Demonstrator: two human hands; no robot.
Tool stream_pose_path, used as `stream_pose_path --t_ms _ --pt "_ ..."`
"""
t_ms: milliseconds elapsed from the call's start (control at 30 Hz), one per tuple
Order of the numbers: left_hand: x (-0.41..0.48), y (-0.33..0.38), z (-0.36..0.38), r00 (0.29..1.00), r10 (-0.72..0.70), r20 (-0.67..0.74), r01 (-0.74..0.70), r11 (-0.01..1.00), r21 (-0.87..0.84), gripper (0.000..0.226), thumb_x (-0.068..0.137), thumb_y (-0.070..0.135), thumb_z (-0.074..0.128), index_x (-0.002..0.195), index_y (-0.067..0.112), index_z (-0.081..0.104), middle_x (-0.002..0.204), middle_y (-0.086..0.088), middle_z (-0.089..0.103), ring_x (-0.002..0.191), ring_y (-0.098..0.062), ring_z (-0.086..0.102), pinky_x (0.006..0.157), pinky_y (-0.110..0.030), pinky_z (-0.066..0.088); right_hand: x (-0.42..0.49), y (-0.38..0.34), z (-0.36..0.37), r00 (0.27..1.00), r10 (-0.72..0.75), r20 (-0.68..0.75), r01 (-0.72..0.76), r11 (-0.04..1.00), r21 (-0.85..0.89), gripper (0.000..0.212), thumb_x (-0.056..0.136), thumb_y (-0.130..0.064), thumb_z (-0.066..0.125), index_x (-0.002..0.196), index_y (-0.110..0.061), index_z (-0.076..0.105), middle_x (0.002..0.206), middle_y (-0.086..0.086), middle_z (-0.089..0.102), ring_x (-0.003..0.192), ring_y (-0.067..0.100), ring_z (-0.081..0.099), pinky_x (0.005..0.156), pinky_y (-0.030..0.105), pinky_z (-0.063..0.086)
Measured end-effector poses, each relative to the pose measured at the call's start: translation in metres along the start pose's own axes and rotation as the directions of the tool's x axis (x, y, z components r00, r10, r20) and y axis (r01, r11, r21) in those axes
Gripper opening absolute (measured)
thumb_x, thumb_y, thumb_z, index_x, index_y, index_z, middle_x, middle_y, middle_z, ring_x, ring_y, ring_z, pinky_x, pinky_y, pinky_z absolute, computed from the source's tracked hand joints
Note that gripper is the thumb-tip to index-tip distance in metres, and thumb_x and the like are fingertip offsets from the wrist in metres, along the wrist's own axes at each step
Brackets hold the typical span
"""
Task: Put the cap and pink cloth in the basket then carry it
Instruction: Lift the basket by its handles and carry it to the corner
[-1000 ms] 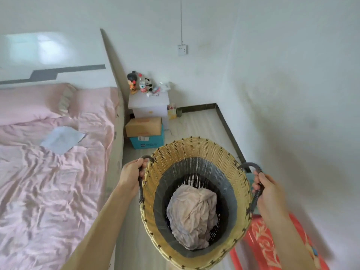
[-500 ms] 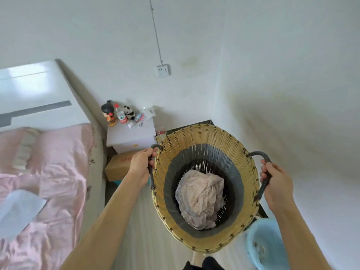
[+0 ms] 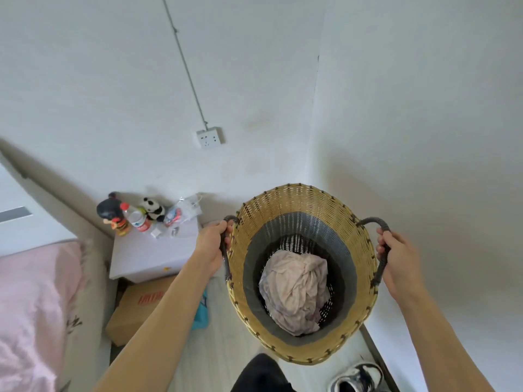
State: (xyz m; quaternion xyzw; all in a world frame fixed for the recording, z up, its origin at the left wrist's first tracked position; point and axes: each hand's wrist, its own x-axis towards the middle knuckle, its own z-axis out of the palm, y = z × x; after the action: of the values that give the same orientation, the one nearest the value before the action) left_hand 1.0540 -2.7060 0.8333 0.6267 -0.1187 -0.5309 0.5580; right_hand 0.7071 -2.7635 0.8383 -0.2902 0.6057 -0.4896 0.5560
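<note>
Basket [image 3: 300,202] is held off the floor by both hands, in a room corner beside a bed [image 3: 34,301]. The left hand [image 3: 210,246] is closed around the dark left handle [image 3: 225,250], and the right hand [image 3: 396,263] is closed around the right handle [image 3: 380,250]. Pink cloth [image 3: 294,290] is seen crumpled at the bottom of the basket; the cap cannot be made out. A nightstand [image 3: 147,256] with a doll [image 3: 111,213], a bottle [image 3: 135,219] and a panda toy [image 3: 152,209] is seen to the left, above a cardboard box [image 3: 135,309]. A wall socket [image 3: 208,137] is mounted above.
</note>
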Motion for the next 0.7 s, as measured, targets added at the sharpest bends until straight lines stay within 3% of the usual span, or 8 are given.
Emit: stream_pose_path --t_ms 100,233,333,500,700 --pt "0.085 0.005 0.024 0.997 -0.077 -0.023 0.078 0.997 0.005 0.024 0.098 0.012 0.042 0.099 0.001 0.063 0.07 0.0 0.056 0.053 -0.01 0.043 0.051 -0.023 0.037 0.076 0.007 0.034 0.998 0.042 -0.044 -0.046 0.995 -0.091 0.022 0.102 -0.016 0.043 0.101 -0.006 0.062 0.073 0.003 0.048 0.064 0.014 0.043 0.065 0.029 0.038" --pt "0.187 0.005 0.059 0.973 -0.21 -0.091 0.215 0.975 0.048 0.018 0.098 0.006 0.04 0.095 0.002 0.057 0.071 -0.004 0.055 0.054 -0.012 0.045 0.044 -0.02 0.04 0.171 0.02 0.075 0.991 0.113 -0.071 -0.129 0.945 -0.3 0.023 0.1 -0.017 0.045 0.088 -0.006 0.06 0.076 0.009 0.053 0.073 0.022 0.049 0.079 0.04 0.042" --pt "0.25 -0.009 0.08 0.922 -0.333 -0.198 0.349 0.936 0.053 0.017 0.097 0.0 0.037 0.097 0.0 0.053 0.072 -0.007 0.054 0.059 -0.015 0.049 0.056 -0.024 0.04 0.23 0.04 0.095 0.967 0.23 -0.11 -0.255 0.873 -0.417 0.022 0.098 -0.015 0.047 0.084 -0.007 0.062 0.084 0.012 0.058 0.085 0.027 0.054 0.09 0.046 0.046" --pt "0.337 -0.046 0.092 0.881 -0.399 -0.252 0.439 0.89 0.125 0.023 0.096 0.002 0.04 0.107 0.0 0.06 0.08 -0.008 0.061 0.075 -0.019 0.058 0.092 -0.038 0.049 0.319 0.079 0.121 0.93 0.317 -0.184 -0.366 0.813 -0.452 0.017 0.097 -0.013 0.047 0.094 -0.008 0.063 0.091 0.011 0.063 0.083 0.024 0.055 0.08 0.042 0.045" --pt "0.429 -0.09 0.104 0.882 -0.392 -0.262 0.433 0.893 0.121 0.02 0.098 0.006 0.043 0.099 0.005 0.063 0.092 -0.011 0.066 0.093 -0.024 0.061 0.099 -0.04 0.049 0.433 0.141 0.147 0.932 0.313 -0.18 -0.36 0.764 -0.535 0.02 0.096 -0.018 0.049 0.108 -0.009 0.062 0.09 0.004 0.066 0.078 0.019 0.059 0.073 0.04 0.05"
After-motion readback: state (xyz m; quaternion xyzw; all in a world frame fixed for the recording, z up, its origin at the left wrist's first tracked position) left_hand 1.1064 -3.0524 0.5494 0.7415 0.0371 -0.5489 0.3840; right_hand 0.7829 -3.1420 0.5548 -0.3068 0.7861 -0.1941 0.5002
